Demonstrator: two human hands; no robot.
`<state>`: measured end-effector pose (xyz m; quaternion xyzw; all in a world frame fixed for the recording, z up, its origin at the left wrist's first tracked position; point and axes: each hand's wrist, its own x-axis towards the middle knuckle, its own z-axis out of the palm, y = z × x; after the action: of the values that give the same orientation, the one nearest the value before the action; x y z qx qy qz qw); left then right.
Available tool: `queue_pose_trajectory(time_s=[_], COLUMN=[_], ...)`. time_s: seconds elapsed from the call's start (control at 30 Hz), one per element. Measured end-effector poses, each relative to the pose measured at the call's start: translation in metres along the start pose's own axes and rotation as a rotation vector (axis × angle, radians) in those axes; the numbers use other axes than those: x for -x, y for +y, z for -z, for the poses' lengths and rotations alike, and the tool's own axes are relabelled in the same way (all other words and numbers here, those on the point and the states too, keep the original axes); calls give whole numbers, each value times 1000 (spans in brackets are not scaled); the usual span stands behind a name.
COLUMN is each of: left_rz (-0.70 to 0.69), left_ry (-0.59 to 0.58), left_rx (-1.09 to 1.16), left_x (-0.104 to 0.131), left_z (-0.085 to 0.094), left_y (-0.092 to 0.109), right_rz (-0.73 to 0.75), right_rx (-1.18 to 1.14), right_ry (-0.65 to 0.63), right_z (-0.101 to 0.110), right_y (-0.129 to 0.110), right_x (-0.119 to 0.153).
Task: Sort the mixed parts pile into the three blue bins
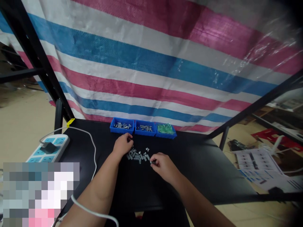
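A loose pile of small grey metal cylinders and screw-like pieces [138,155] lies on the black table between my hands. My left hand [123,145] is at the pile's upper left, just in front of the left blue bin. Its fingers are curled together, and what they hold, if anything, is hidden. To the right of the pile, my right hand [164,166] pinches a small metal piece between thumb and fingers; only a bit of it shows. Similar cylinders fill part of the left blue bin [121,130], and small shiny fittings lie in the middle blue bin [145,133].
The right blue bin [165,136] holds a green plastic bag [165,128]. A white power strip [62,148] with a plug and a pale cable [95,151] lies at the left. Behind the black table [196,176] hangs a striped sheet [142,78], between black frame posts.
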<state>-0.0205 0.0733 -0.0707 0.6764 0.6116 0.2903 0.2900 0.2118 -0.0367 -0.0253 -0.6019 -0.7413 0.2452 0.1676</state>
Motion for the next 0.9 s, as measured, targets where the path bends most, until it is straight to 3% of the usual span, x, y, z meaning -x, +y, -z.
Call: queue_pose_trajectory(time_s=[0.23, 0.5, 0.77, 0.9], left_rz=[-11, 13, 25, 14], left_ry=[0, -1, -3, -1], left_rx=[17, 33, 22, 23], left_x=[0, 1, 1, 1], left_z=[0, 2, 4, 3], left_y=[-2, 2, 4, 3], right_rz=[8, 92, 234, 275], right_rx=[207, 260, 248, 217], right_ry=[37, -112, -220, -169], right_z=[-16, -4, -7, 14], right_y=[2, -13, -22, -31], right_x=[0, -11, -16, -35])
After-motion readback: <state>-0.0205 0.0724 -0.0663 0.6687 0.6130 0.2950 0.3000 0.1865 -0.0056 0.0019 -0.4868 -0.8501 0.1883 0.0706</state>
